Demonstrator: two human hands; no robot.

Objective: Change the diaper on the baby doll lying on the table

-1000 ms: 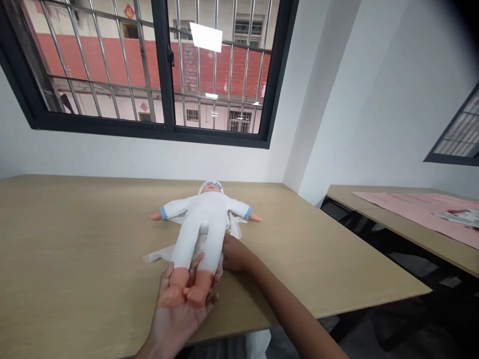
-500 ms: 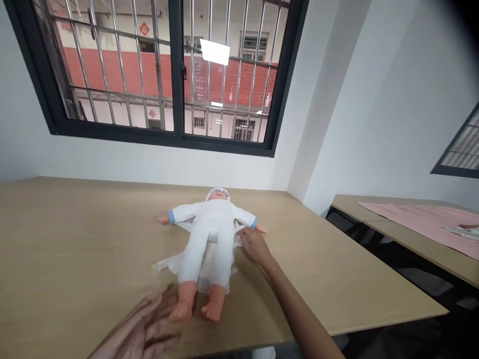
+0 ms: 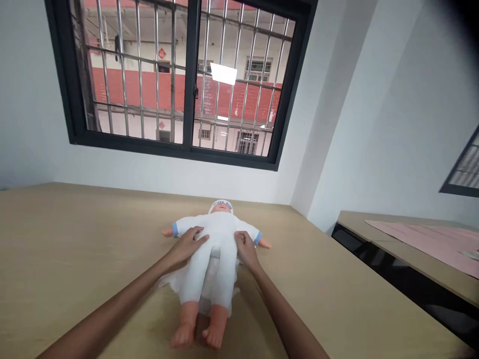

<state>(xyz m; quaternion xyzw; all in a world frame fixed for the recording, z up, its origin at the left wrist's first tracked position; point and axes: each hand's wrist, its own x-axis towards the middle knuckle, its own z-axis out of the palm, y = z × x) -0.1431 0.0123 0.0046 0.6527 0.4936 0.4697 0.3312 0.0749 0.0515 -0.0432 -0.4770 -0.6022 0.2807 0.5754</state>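
Observation:
A baby doll (image 3: 220, 227) in a white suit with blue cuffs and a white printed cap lies on its back, bare feet towards me. Under its legs and hips spreads a thin white cloth (image 3: 174, 280), partly hidden by the body. My left hand (image 3: 187, 245) touches the doll's waist on the left, thumb and fingers apart. At the opposite side of the waist is my right hand (image 3: 246, 249), its fingers bent and pressed together against the suit. What lies between those fingers is hidden.
The doll lies on a wide wooden table (image 3: 93, 239) against a white wall. Above is a dark-framed window (image 3: 187, 75) with metal bars. On the right stands a second table (image 3: 355, 222) with a pink cloth (image 3: 422, 239), across a dark gap.
My left hand has moved from beside the doll's feet up to its waist. My right hand stays at the doll's side, now closer against the waist. The view has tilted up slightly.

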